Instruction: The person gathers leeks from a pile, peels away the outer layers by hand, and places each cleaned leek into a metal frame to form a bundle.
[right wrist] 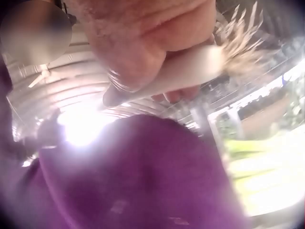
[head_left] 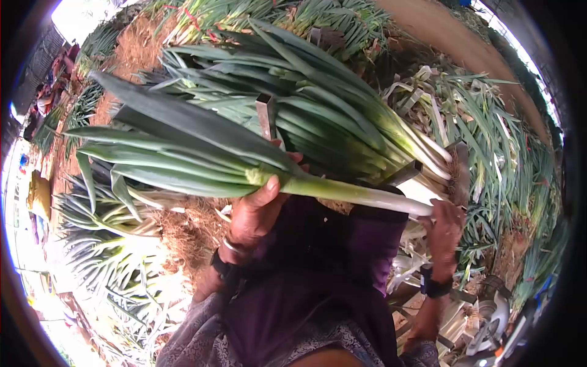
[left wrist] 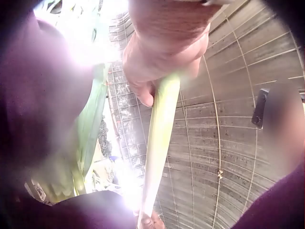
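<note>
One long green onion (head_left: 342,192) lies across my lap, its leaves fanning out to the left. My left hand (head_left: 260,208) grips it where the leaves meet the stem, thumb over the near side. At the white root end, my right hand (head_left: 444,229) curls round the stem. The right wrist view shows pale roots (right wrist: 240,40) poking out past the right hand's fingers. In the left wrist view, the stem (left wrist: 159,138) runs between the two hands. Just beyond, a pile of green onions (head_left: 342,110) lies with its root ends to the right.
A metal post (head_left: 265,116) stands up behind the held onion, and a metal bracket (head_left: 460,171) sits by the pile's roots. More onions with matted roots (head_left: 183,238) lie at the left. Stripped leaves (head_left: 483,140) heap up at the right.
</note>
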The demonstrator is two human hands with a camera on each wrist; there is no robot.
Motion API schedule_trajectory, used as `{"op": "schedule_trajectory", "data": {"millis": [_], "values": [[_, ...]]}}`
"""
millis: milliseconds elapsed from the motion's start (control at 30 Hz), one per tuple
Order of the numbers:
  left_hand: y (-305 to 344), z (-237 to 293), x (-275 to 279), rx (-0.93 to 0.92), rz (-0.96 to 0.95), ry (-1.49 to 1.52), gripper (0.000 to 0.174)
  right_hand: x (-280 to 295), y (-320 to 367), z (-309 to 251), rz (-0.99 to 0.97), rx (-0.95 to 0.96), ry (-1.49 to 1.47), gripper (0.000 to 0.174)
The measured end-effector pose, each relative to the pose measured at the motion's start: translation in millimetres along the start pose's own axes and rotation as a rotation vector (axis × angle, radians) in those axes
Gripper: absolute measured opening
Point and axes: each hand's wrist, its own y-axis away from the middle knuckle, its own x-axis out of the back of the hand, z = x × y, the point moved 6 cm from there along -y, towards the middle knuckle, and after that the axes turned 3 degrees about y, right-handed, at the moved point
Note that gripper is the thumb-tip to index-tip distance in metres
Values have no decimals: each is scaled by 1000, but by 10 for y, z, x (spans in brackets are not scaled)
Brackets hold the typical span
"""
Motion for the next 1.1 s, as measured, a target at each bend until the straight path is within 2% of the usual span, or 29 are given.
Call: {"op": "schedule_trajectory", "data": {"millis": [67,133,200,233,333,400,500,667,767,833,900,967,1033,1100], "values": [[-59,-86,30,7,-10,40,72,88,47,220,-57,-136,92,50],[-104,-83,19,1,-31,54,72,190,131,527,132,-205,-21,43],[-133,-82,37,-2,-33,79,70,419,125,671,315,-224,-174,51],[-137,-86,42,-3,-31,84,70,476,116,716,323,-293,-305,53],[-125,-96,26,24,-11,76,72,651,19,555,403,-274,-490,57],[-114,-96,124,10,8,86,74,938,-150,165,474,-165,-425,59],[-130,-95,237,-25,-35,46,81,1092,-150,127,549,-174,-473,58],[-87,11,503,-91,-44,66,87,1061,-21,250,550,-272,-605,54],[-51,33,605,-80,-57,101,88,973,94,285,551,-295,-691,36],[-106,14,539,-77,-65,115,87,902,139,210,472,-305,-673,32],[-120,9,427,-64,-59,93,85,819,117,21,390,-251,-616,34],[-166,-35,309,-58,-43,82,83,713,50,-235,372,-71,-510,42],[-189,-85,233,-17,5,97,82,662,-80,-483,364,2,-425,48],[-178,-131,161,25,85,91,73,586,-156,-565,374,38,-335,53]]}}
